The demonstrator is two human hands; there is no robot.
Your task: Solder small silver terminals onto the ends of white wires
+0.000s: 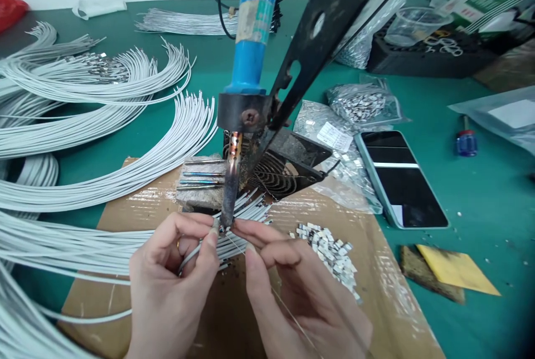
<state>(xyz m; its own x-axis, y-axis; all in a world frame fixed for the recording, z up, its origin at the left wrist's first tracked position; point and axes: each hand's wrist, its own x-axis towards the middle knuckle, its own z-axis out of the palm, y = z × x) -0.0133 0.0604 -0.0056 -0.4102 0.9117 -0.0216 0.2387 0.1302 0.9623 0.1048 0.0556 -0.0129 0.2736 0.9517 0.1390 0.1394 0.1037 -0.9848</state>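
Observation:
A blue-handled soldering iron (234, 164) hangs in a black clamp with its dark tip pointing down. Just left of the tip, my left hand (173, 281) is closed in a pinch on the end of a white cable (188, 260). From the right, my right hand (292, 281) pinches a thin solder wire (288, 311) that runs up toward the tip. My fingertips partly hide the small joint at the tip. More white cable ends (251, 211) lie fanned out behind my hands.
Large bundles of white cables (83, 192) fill the left side. Small metal pieces (330, 253) are heaped on the cardboard (388, 297). A fan (276, 172) stands behind the iron; a phone (407, 186) and a sponge (430, 278) lie to the right.

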